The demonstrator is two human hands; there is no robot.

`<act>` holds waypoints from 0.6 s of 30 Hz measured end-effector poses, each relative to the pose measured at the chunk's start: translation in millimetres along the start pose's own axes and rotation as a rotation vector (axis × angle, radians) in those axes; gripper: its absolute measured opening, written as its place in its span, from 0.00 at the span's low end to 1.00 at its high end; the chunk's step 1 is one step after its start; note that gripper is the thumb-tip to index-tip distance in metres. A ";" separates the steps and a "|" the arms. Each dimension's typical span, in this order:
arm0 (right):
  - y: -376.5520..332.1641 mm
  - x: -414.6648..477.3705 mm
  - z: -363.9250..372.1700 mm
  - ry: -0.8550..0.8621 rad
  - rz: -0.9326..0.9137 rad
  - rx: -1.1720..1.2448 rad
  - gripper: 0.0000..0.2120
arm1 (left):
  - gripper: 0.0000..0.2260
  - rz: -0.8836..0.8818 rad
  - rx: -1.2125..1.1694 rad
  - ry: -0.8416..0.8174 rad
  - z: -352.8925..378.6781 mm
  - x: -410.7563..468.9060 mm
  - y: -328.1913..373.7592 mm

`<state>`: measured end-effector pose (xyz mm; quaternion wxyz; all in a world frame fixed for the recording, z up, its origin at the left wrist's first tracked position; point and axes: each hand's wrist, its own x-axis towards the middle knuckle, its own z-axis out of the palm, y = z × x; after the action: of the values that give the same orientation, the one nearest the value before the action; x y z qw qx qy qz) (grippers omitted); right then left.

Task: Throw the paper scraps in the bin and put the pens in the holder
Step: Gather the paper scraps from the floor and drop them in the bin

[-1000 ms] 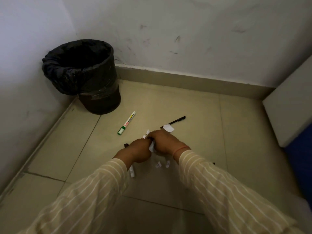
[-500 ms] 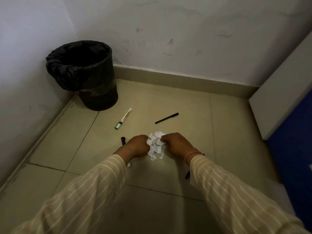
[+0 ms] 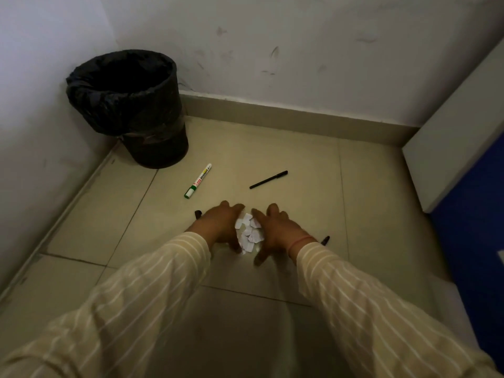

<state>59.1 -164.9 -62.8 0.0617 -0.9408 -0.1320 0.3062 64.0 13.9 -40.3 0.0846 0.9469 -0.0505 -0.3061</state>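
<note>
I am seeing both hands lying low on the tiled floor [image 3: 300, 159], palms down and fingers spread. The left hand [image 3: 222, 223] and the right hand [image 3: 275, 230] are flanking a small heap of white paper scraps [image 3: 248, 232], which is sitting on the floor in the narrow gap between them. The inner edges of both hands are touching the heap, the left one along its left side and the right one along its right side. Neither hand is gripping anything; both are lying flat and open, cupping the pile from either side.

The bin [image 3: 128, 105], lined with a black bag, is standing in the corner to the far left, well apart from the scraps. A white marker with a green cap [image 3: 198, 180] is lying on the floor between the bin and the hands. A thin black pen [image 3: 268, 179] is lying just beyond the right hand, apart from it. A dark pen end [image 3: 198, 213] is poking out just beside the left hand, and another dark pen tip [image 3: 325, 240] is showing just beside the right wrist; the rest of each is hidden. Striped cream sleeves [image 3: 136, 309] are covering both forearms, and a thin reddish band [image 3: 300, 241] is circling the right wrist.
</note>
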 end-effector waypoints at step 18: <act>-23.7 -14.8 10.2 0.290 0.174 1.254 0.10 | 0.09 -0.102 -1.075 0.310 20.6 -11.5 13.0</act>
<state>36.6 -146.1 -58.1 0.5914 -0.7653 0.1581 0.1990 42.1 0.2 -47.7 0.5467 0.8058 0.1713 -0.1499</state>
